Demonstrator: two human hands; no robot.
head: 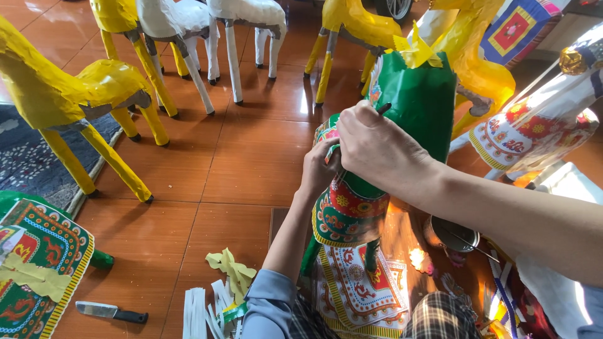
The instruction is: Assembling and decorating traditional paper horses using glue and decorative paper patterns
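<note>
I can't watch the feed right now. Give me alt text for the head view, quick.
Both hands work on a green paper horse figure standing on a wooden floor: the right hand holds a thin dark stick at its back, the left hand presses a patterned trim piece to its side. Yellow paper horses and white paper horses stand behind; a knife lies lower left.

Both hands bare, no gloves, rings or watch visible. Left hand [320, 168]: forearm bare up to a pale grey-blue sleeve [267, 307] ending near the elbow. Right hand [377, 147]: forearm bare, same grey-blue sleeve edge [590, 311] far behind it. Below the hands, plaid trousers [440, 317], dark with tan checks.
</note>
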